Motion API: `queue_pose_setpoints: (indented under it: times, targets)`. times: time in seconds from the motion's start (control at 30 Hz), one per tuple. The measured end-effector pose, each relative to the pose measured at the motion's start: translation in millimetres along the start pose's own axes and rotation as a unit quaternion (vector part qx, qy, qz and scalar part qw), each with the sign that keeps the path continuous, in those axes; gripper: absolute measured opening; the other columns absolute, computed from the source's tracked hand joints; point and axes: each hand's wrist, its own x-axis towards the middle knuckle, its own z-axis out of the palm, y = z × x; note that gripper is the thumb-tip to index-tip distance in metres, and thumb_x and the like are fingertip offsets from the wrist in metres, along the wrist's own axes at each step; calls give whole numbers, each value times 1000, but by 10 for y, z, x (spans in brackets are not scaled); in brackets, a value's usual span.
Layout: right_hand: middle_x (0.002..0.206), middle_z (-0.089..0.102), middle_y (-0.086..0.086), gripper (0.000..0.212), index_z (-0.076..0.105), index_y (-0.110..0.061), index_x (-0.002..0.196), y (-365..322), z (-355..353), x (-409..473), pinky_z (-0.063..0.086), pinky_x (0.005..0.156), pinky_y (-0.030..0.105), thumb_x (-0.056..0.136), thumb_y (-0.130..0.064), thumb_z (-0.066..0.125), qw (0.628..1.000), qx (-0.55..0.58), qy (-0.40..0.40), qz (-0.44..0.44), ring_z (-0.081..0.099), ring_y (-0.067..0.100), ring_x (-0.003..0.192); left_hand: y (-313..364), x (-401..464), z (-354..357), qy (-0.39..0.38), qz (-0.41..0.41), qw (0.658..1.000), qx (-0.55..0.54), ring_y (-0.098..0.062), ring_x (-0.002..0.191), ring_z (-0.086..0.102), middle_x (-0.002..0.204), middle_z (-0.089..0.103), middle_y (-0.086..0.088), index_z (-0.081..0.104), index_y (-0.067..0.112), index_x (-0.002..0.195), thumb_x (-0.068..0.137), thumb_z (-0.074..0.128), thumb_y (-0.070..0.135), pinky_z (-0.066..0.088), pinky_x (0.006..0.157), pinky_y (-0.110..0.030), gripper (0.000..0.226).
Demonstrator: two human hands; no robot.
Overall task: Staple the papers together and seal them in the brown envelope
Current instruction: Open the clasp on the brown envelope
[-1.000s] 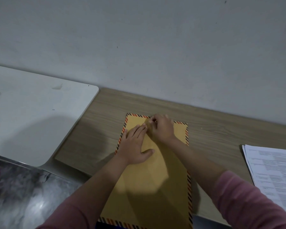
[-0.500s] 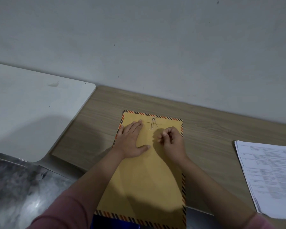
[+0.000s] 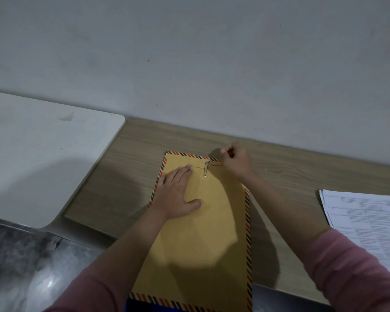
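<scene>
The brown envelope (image 3: 203, 239) with a striped border lies flat on the wooden desk (image 3: 131, 158), its flap end away from me. My left hand (image 3: 177, 194) presses flat on its upper left part, fingers straight. Near the top edge sits the string clasp (image 3: 205, 169) with two small buttons. My right hand (image 3: 236, 162) is at the envelope's upper right corner, fingers curled, pinching the thin closure string (image 3: 216, 165) that runs from the clasp. A stack of printed papers (image 3: 369, 224) lies on the desk to the right.
A white tabletop (image 3: 43, 158) adjoins the desk on the left. A grey wall (image 3: 212, 64) rises right behind the desk. A blue object (image 3: 149, 306) shows under the envelope's near edge. Marbled floor (image 3: 20, 273) lies below left.
My right hand moved from the envelope's middle up and right to the top corner, drawing the string out from the clasp. The left hand stayed pressed on the envelope.
</scene>
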Motion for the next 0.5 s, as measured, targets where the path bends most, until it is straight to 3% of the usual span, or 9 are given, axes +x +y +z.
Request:
queue_pose_setpoints:
  times: [0.07,0.13,0.23,0.3,0.5]
  targets:
    - [64,53,-10,14,56,-20,74,55,21,-84,38,55,23,87,-20,61,997,-69,-34,-23,50,9,60,-5,-3,3,2,1,1000,3,-8,144,12,157,11,17,20,27,147,64,37,75,6,117,-47,98]
    - [68,60,-4,10,64,-14,87,107,26,-169,37,56,23,83,-23,66,985,-142,-79,-61,55,14,64,-11,-6,6,3,1,1000,5,-9,144,12,157,12,17,20,26,147,64,37,74,6,117,-47,97]
    - [101,72,8,27,69,-7,106,148,41,-158,39,73,19,82,-20,68,968,-197,-127,-87,65,21,94,-10,1,1,4,2,1000,6,-9,144,13,157,12,16,20,26,147,65,37,74,7,117,-48,97]
    - [107,71,10,24,70,-6,106,147,51,-129,38,75,18,83,-13,66,968,-204,-119,-88,64,23,101,-6,8,2,-1,1,1000,11,-9,144,12,157,11,16,20,26,147,65,36,74,8,117,-48,97]
    - [97,70,14,14,67,-5,89,89,73,-77,41,74,30,88,-7,53,942,-295,-134,-89,61,31,95,5,-2,-6,4,-1,1000,8,-9,144,13,157,13,16,22,25,147,64,36,75,8,117,-46,98]
